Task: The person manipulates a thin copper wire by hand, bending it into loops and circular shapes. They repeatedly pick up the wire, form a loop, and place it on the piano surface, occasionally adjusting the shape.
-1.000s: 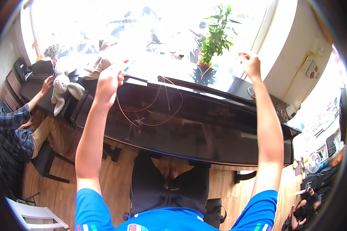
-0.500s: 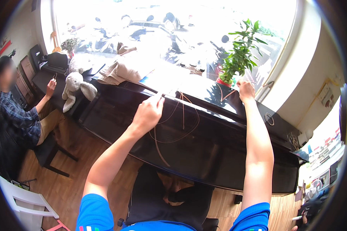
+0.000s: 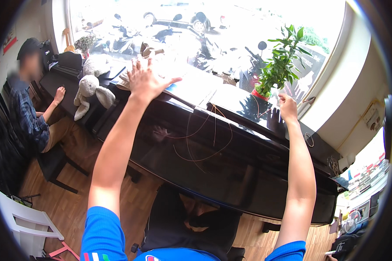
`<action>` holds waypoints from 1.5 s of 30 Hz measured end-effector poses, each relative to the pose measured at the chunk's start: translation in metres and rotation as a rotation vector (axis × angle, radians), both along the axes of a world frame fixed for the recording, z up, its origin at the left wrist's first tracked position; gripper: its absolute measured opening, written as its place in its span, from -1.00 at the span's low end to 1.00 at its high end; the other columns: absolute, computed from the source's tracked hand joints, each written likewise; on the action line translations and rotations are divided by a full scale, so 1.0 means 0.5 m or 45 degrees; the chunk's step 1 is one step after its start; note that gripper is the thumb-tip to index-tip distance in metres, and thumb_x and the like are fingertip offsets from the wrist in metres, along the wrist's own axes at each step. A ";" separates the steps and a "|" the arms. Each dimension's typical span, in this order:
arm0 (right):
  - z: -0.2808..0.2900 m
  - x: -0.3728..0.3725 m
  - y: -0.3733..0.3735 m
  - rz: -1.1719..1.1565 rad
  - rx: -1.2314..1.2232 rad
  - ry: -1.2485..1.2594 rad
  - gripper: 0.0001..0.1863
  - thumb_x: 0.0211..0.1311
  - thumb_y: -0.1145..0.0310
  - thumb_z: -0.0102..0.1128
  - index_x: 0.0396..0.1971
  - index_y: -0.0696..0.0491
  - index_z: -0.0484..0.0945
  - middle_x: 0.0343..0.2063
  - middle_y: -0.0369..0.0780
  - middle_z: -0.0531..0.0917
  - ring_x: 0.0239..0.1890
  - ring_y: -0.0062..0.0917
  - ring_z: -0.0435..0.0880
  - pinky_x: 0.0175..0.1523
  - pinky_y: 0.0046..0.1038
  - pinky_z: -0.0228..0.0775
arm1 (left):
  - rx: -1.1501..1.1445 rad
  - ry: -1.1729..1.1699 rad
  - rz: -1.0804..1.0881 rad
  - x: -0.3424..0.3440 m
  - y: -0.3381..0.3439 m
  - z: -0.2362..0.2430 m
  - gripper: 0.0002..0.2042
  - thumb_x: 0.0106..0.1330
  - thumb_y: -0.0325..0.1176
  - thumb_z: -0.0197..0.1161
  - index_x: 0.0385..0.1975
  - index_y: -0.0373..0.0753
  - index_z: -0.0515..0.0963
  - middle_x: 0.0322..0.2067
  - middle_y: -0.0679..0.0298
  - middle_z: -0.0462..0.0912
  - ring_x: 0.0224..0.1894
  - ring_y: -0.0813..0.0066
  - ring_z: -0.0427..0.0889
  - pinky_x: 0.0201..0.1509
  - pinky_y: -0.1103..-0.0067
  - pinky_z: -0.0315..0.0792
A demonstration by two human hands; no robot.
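My left hand (image 3: 147,81) is open with fingers spread, over a folded beige cloth and white papers (image 3: 196,85) on the glossy black counter (image 3: 191,150). It holds nothing. My right hand (image 3: 288,108) is closed in a pinch at the counter's far right, beside the red-potted plant (image 3: 276,61). A thin brown cord (image 3: 264,114) runs up to its fingers; the exact grip is too small to see. Several more thin cords (image 3: 214,126) hang in loops over the counter's front, left of my right arm.
A grey plush rabbit (image 3: 89,87) sits to the left, near a seated person (image 3: 28,104) in a checked shirt. A coiled cord (image 3: 309,139) lies right of my right hand. Below are a black chair (image 3: 170,217) and a white chair (image 3: 26,224). A bright window spans the back.
My left hand has let go near the hanging cords, moved left and away from me, and spread its fingers. My right hand stays pinched by the plant. The view has shifted slightly.
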State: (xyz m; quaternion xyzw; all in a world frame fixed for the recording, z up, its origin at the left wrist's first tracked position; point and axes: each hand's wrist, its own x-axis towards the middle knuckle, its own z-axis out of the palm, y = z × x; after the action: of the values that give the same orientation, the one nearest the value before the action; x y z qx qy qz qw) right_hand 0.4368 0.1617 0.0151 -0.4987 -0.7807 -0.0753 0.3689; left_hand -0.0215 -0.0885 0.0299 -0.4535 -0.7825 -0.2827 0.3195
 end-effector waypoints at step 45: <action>-0.272 -0.110 -0.685 0.349 -0.341 0.944 -0.74 0.29 0.50 0.25 -0.04 0.12 0.50 -0.43 -0.32 0.61 -0.39 -0.69 0.58 -0.20 -0.60 0.45 | -0.540 -0.490 -0.011 -0.061 0.065 0.042 -0.06 -0.07 0.15 0.48 0.31 -0.15 0.23 0.21 -0.02 0.43 0.26 0.02 0.45 0.27 0.20 0.40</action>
State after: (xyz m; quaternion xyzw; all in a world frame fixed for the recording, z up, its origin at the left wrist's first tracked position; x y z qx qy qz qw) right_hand 0.3817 -0.1811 -0.1210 -0.4270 -0.6572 0.2612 0.5635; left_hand -0.0521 -0.0561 0.0509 -0.4516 -0.8684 -0.1951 0.0620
